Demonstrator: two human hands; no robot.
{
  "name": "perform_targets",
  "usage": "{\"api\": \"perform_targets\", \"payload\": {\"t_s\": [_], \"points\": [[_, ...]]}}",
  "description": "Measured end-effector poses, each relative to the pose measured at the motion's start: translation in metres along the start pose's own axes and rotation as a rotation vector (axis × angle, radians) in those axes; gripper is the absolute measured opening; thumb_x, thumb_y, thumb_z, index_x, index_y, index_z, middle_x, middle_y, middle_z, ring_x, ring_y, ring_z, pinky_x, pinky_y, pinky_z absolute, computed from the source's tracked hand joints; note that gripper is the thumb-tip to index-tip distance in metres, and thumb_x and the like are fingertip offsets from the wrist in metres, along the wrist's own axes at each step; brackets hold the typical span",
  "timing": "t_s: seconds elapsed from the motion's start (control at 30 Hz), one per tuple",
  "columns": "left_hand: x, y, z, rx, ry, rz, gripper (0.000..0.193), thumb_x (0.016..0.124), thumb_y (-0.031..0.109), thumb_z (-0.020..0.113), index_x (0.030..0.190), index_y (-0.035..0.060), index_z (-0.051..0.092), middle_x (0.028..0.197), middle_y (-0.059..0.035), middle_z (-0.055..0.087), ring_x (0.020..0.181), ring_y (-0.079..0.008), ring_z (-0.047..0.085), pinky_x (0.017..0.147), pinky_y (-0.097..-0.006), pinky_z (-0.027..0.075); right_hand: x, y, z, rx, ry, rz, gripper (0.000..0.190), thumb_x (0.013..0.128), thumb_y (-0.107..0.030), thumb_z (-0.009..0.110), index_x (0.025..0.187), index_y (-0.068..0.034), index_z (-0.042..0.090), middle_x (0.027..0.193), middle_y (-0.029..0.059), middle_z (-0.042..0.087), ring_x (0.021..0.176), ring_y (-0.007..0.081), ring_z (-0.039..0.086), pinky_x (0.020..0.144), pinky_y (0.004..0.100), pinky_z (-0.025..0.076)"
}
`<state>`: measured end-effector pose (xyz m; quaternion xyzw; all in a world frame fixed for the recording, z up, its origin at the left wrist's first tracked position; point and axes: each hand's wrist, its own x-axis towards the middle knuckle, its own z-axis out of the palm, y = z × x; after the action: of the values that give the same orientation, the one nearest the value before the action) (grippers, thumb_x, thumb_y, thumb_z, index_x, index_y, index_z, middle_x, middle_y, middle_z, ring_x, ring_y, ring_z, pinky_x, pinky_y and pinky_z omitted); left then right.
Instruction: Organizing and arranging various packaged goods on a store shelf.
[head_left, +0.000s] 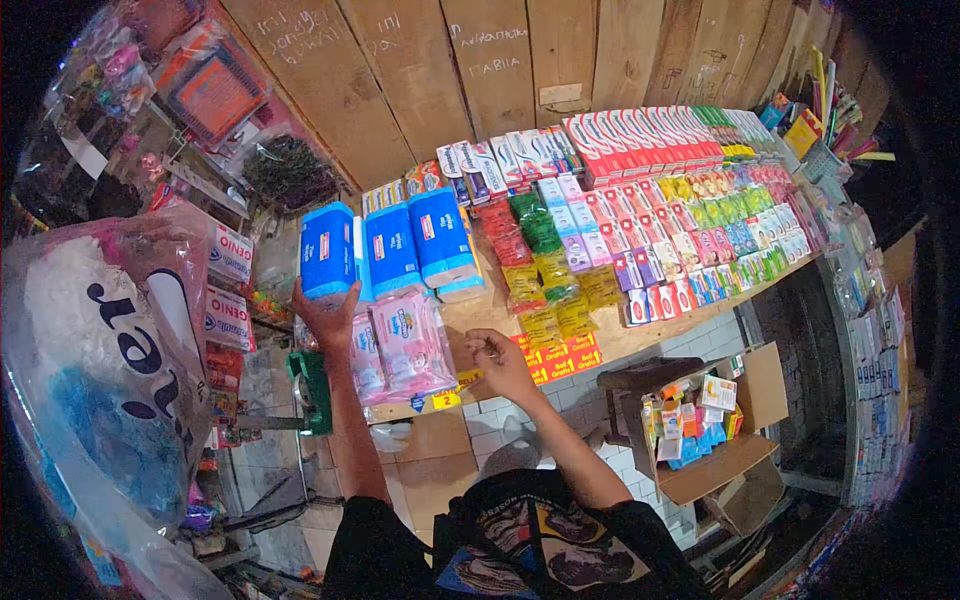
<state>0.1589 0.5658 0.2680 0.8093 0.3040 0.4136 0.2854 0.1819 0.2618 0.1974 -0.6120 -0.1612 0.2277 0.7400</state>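
My left hand grips the near end of the leftmost blue tissue pack, with fingers and thumb on either side. Two more stacks of blue tissue packs stand to its right. Pink packs of baby wipes lie in front of them, at the wooden shelf's front edge. My right hand is to the right of the wipes with fingers partly curled and nothing in it, above the edge with red and yellow promotional strips.
Toothpaste boxes, soap boxes and yellow sachets fill the shelf. A plank wall rises behind. A large plastic bag bulges at left. An open carton of small boxes stands lower right, and a green tape dispenser is near my left forearm.
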Motion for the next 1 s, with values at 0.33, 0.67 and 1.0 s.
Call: {"api": "perform_targets", "payload": {"t_s": [0.33,0.67,1.0], "points": [[-0.025,0.012,0.003,0.188,0.184,0.167,0.117,0.055,0.043,0.091,0.145,0.0038,0.028,0.143,-0.0259,0.030,0.134,-0.0417,0.028,0.109,-0.0559,0.027,-0.027,-0.006,-0.043,-0.030,0.102,-0.007,0.029,0.093,0.001,0.051,0.122,0.003,0.055,0.107,0.0074,0.065,0.097,0.0120,0.062,0.088,0.0267,0.049],[-0.194,0.164,0.092,0.013,-0.391,0.617,0.086,0.071,0.023,0.079,0.141,0.0020,0.034,0.147,-0.0237,0.031,0.140,-0.0441,0.020,0.114,-0.0550,0.018,-0.095,0.016,-0.143,0.101,0.408,0.025,0.026,0.090,-0.002,0.056,0.116,0.002,0.059,0.102,0.0077,0.068,0.095,0.0138,0.064,0.084,0.0272,0.051],[-0.438,0.241,0.156,-0.383,-1.310,0.553,0.053,0.082,0.017,0.071,0.128,0.0005,0.051,0.131,-0.0206,0.051,0.133,-0.0398,0.039,0.108,-0.0457,0.035,-0.240,0.079,-0.299,-0.018,0.897,0.194,0.028,0.092,-0.011,0.056,0.117,0.000,0.060,0.093,0.0047,0.068,0.080,0.0107,0.062,0.066,0.0252,0.051]]}}
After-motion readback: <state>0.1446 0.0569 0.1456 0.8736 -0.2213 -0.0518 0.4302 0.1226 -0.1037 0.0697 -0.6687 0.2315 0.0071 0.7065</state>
